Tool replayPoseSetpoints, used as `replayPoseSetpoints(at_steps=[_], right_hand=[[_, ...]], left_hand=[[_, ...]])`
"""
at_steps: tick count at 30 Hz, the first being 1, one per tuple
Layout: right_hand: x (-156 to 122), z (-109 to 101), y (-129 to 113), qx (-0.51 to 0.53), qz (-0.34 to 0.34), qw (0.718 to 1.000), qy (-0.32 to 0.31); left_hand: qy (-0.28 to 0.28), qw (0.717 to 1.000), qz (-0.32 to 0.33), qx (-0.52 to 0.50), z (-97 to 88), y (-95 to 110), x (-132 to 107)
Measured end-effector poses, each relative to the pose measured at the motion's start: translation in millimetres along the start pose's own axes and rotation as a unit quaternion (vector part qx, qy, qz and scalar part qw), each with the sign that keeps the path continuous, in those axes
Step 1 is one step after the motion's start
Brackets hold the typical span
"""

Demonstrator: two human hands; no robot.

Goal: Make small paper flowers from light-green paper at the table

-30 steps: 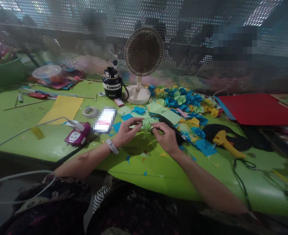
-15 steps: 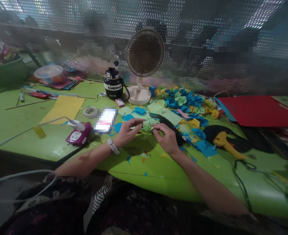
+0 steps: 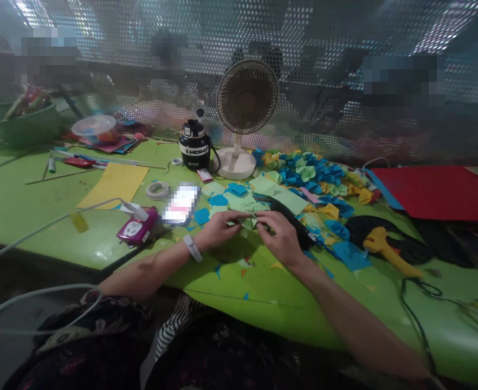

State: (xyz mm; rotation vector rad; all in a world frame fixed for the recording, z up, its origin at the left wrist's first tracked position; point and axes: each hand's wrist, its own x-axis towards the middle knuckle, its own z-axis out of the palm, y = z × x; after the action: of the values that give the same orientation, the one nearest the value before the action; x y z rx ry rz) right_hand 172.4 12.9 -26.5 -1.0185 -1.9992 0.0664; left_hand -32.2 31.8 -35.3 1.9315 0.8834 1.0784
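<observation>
Over the front middle of the table, my left hand (image 3: 219, 229) and my right hand (image 3: 280, 236) meet, thumbs and fingertips closed on a small light green folded paper (image 3: 250, 222). Fingers from both sides cover much of it, so its shape is only partly visible. Just behind lie light green paper pieces (image 3: 247, 203) and a blue paper square (image 3: 236, 189). A black pouch-like case (image 3: 290, 214) lies beyond my right hand. To the left of my left hand rests a phone (image 3: 181, 204) with a bright screen.
A fan (image 3: 247, 100) and a black bottle (image 3: 194, 149) stand behind. Folded blue, yellow and green paper pieces (image 3: 314, 172) are heaped at the back right. A yellow glue gun (image 3: 389, 252) with its cord lies right; a purple power socket (image 3: 138, 227) left.
The green paper now shows less between my hands, and my fingertips have drawn closer together along its top. The whole view has shifted slightly, putting things a little lower and farther right.
</observation>
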Motion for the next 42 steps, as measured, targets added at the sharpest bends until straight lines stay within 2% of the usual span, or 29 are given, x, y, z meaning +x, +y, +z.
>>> replayPoseSetpoints(at_steps=[8,10,12,14,16,18,21,27,36,39,42], right_hand=[[1,-2,-5,0.026,-0.004,1.0,-0.002],[3,-6,-7,0.047,0.015,0.999,-0.003],[6,-10,-7,0.09,0.065,0.994,0.005],[9,-14,-5,0.16,0.147,0.976,0.018],[11,-15,-1,0.237,0.233,0.943,0.02],[12,-15,3,0.302,0.291,0.908,0.011],[12,-13,5,0.355,0.324,0.877,-0.007],[13,-12,0,0.373,0.351,0.858,-0.051],[14,-12,-6,0.351,0.356,0.865,-0.054],[13,-12,-6,0.337,0.351,0.871,-0.065],[13,-13,-7,0.291,0.333,0.891,-0.098]], left_hand=[[-0.003,1.0,-0.002,-0.014,1.7,-7,0],[0.001,0.997,-0.048,-0.053,1.7,-6,1],[0.009,0.984,-0.114,-0.135,1.2,-4,2],[0.007,0.959,-0.166,-0.229,0.2,0,3],[0.001,0.935,-0.194,-0.295,-0.9,3,4],[-0.003,0.922,-0.209,-0.327,-1.6,5,4],[-0.004,0.911,-0.218,-0.349,-1.8,6,4],[-0.008,0.916,-0.21,-0.341,-1.6,5,3],[0.0,0.914,-0.213,-0.346,0.3,4,2],[0.0,0.93,-0.199,-0.309,1.0,5,2],[0.002,0.957,-0.168,-0.235,1.2,6,1]])
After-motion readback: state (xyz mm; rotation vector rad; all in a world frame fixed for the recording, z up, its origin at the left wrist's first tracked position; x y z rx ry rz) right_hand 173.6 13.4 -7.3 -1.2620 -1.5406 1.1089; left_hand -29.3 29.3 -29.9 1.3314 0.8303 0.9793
